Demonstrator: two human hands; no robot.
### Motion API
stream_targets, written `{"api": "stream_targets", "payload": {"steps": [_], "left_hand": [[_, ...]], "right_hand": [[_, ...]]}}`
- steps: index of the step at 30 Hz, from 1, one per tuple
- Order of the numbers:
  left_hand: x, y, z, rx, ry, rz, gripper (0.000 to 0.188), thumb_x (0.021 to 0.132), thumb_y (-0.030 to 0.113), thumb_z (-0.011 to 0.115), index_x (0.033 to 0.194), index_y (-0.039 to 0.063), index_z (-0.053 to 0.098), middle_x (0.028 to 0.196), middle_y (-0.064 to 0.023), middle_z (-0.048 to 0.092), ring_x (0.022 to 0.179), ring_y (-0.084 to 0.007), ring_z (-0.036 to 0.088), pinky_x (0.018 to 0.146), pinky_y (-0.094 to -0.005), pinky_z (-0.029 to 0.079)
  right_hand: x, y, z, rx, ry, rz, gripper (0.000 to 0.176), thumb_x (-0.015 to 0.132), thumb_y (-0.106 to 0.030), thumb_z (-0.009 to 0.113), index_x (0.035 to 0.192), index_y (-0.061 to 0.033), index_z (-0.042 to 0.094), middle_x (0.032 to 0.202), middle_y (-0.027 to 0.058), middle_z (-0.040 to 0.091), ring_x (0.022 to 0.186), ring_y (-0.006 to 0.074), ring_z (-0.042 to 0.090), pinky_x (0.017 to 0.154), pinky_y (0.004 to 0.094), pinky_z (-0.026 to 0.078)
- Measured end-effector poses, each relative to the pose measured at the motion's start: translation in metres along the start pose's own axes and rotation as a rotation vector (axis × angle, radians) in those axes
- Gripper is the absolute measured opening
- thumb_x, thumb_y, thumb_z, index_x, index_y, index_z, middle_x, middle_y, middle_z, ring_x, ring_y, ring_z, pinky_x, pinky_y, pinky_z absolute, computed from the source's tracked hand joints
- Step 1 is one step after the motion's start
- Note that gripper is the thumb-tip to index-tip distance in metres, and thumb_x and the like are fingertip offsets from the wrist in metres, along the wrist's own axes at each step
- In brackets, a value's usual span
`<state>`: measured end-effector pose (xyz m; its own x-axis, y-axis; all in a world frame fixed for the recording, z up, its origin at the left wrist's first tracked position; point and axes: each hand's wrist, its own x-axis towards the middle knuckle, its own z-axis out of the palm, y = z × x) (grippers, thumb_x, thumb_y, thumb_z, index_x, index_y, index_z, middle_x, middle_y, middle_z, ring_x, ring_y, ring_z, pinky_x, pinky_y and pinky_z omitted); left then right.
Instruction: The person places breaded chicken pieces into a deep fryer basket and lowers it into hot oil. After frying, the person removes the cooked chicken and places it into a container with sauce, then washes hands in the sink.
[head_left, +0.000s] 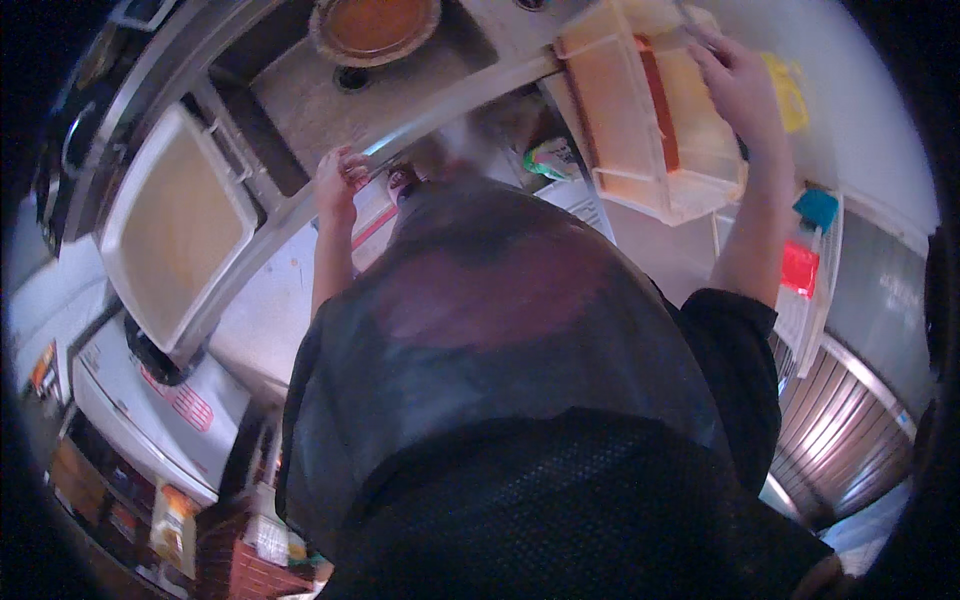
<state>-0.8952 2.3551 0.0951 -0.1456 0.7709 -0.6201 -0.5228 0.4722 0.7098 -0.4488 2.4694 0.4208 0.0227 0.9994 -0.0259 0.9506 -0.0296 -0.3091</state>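
Note:
My left hand (341, 176) is at the front rim of a metal sink (465, 105), its fingers curled; blur hides whether it grips the rim. In the sink's far part is a round vessel (379, 26) with an orange-brown inside, near the dark drain hole (352, 78). Raised at the upper right, my right hand (739, 86) is closed around a thin grey object (688, 16), which runs out of the picture at the top. Below that hand stands a translucent plastic bin (622, 127) with a red-brown strip (660, 105) inside.
A white plastic tub (184, 225) sits left of the sink. Under the counter lies a green and white packet (553, 159). At right are a yellow item (786, 91), a rack with a teal item (816, 208) and a red item (799, 268), and a ribbed metal surface (840, 427). A white box-shaped appliance (161, 405) stands lower left.

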Motion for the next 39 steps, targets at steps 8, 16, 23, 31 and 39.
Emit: {"api": "stream_targets", "payload": {"steps": [8, 16, 23, 31, 39], "left_hand": [[0.004, -0.005, 0.055, 0.116, -0.113, -0.026, 0.032, 0.101, 0.029, 0.046, 0.117, 0.002, 0.054, 0.091, -0.0122, 0.067, 0.067, -0.0138, 0.059, 0.061, -0.0294, 0.05], [-0.001, -0.021, 0.097, 0.194, -0.228, -0.056, 0.036, 0.101, 0.034, 0.046, 0.117, 0.002, 0.054, 0.09, -0.0112, 0.068, 0.069, -0.0136, 0.06, 0.063, -0.0301, 0.051], [-0.013, -0.031, 0.115, 0.194, -0.24, -0.119, 0.034, 0.1, 0.033, 0.051, 0.117, 0.004, 0.055, 0.093, -0.0108, 0.068, 0.071, -0.0146, 0.059, 0.065, -0.031, 0.05], [-0.008, -0.046, 0.117, 0.274, -0.166, -0.149, 0.037, 0.1, 0.034, 0.05, 0.121, 0.003, 0.054, 0.095, -0.0116, 0.067, 0.073, -0.0149, 0.059, 0.066, -0.0302, 0.05], [0.0, -0.041, 0.135, 0.268, -0.288, -0.124, 0.042, 0.101, 0.037, 0.047, 0.126, 0.003, 0.05, 0.097, -0.0107, 0.066, 0.077, -0.0148, 0.059, 0.071, -0.031, 0.05]], "right_hand": [[-0.095, 0.106, -0.041, -0.42, 0.022, 0.208, 0.035, 0.09, -0.027, 0.057, 0.119, -0.0095, 0.066, 0.1, 0.0188, 0.069, 0.089, 0.0352, 0.067, 0.079, 0.0432, 0.053], [-0.05, 0.211, 0.061, -0.743, -0.158, 0.099, 0.033, 0.092, -0.018, 0.048, 0.119, -0.0049, 0.06, 0.103, 0.0204, 0.067, 0.093, 0.0379, 0.065, 0.079, 0.0498, 0.052], [-0.065, 0.228, 0.095, -0.367, -0.004, 0.132, 0.028, 0.094, -0.022, 0.046, 0.099, -0.0077, 0.07, 0.099, 0.0182, 0.068, 0.09, 0.0356, 0.066, 0.076, 0.0486, 0.053], [-0.108, 0.22, -0.003, -0.714, -0.306, 0.107, 0.028, 0.091, -0.015, 0.048, 0.11, -0.0084, 0.067, 0.095, 0.0199, 0.068, 0.09, 0.0358, 0.068, 0.076, 0.0494, 0.054], [-0.068, 0.222, 0.005, -0.799, -0.268, 0.059, 0.021, 0.088, -0.012, 0.051, 0.095, -0.003, 0.069, 0.091, 0.0208, 0.069, 0.088, 0.0371, 0.068, 0.075, 0.0493, 0.055]]}}
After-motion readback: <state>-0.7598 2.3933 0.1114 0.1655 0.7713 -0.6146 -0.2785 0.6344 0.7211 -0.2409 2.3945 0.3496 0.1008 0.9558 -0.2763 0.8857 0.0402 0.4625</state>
